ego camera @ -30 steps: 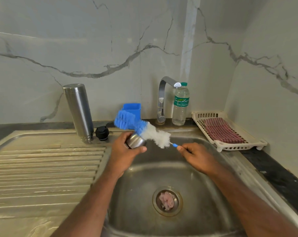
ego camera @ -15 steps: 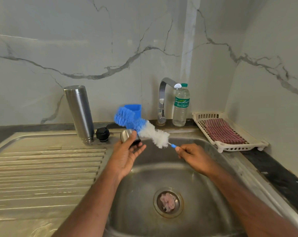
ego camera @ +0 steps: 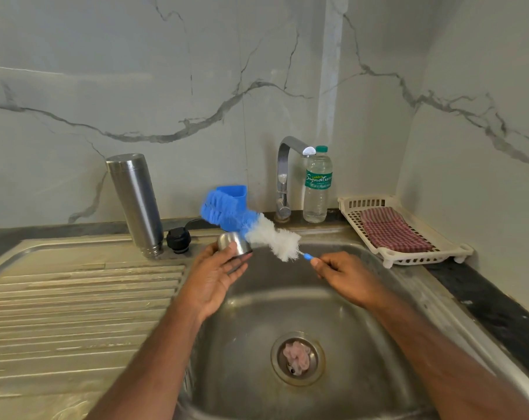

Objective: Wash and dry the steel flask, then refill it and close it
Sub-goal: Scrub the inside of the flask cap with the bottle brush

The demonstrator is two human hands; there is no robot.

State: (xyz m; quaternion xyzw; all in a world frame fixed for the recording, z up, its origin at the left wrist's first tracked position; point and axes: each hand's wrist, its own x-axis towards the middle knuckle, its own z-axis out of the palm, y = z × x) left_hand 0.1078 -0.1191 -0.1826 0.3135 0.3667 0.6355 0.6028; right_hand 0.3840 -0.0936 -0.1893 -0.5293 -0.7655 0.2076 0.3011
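The steel flask (ego camera: 136, 204) stands upside down on the draining board, its black stopper (ego camera: 178, 239) beside it. My left hand (ego camera: 216, 275) holds the flask's small steel cup lid (ego camera: 234, 244) over the sink's left rim, thumb on its side. My right hand (ego camera: 343, 275) pinches the blue handle of a bottle brush (ego camera: 251, 228). The brush's blue and white bristles lie against the cup's upper right side. A plastic water bottle (ego camera: 317, 184) stands by the tap (ego camera: 284, 177).
The steel sink basin (ego camera: 363, 313) lies below both hands, with pinkish scraps in its drain (ego camera: 297, 357). A blue holder (ego camera: 236, 195) sits behind the brush. At the right, a white plastic tray (ego camera: 409, 259) holds a red checked cloth (ego camera: 392, 228). The ribbed draining board (ego camera: 75, 298) spreads left.
My left hand has turned the cup lid and loosened its fingers around it. The brush has slid a little across the cup. My right hand has kept its pinch on the handle.
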